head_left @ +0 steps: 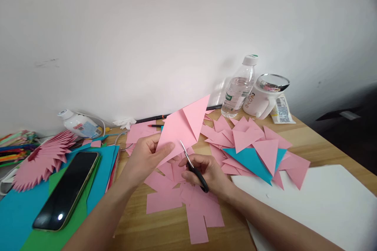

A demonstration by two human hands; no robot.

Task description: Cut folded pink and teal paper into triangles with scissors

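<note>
My left hand [147,158] pinches the lower left edge of a pink paper sheet [176,129], thumb on its near face. The sheet is held up at a tilt, with a folded or cut flap at its upper right. In my right hand [207,172] is a pair of scissors [196,172] with black handles, its blades pointing up and left in front of the sheet's lower part. Whether the blades touch the paper I cannot tell. Below both hands, pink paper offcuts [197,225] lie scattered on the wooden table [141,235].
Pink triangles pile up at right, with a blue triangle [250,160] among them, beside white paper [324,204]. A water bottle [238,90] and white mug [259,98] stand behind. At left, a phone [67,188] rests on coloured sheets near a folded pink fan [44,160] and white bottle [81,123].
</note>
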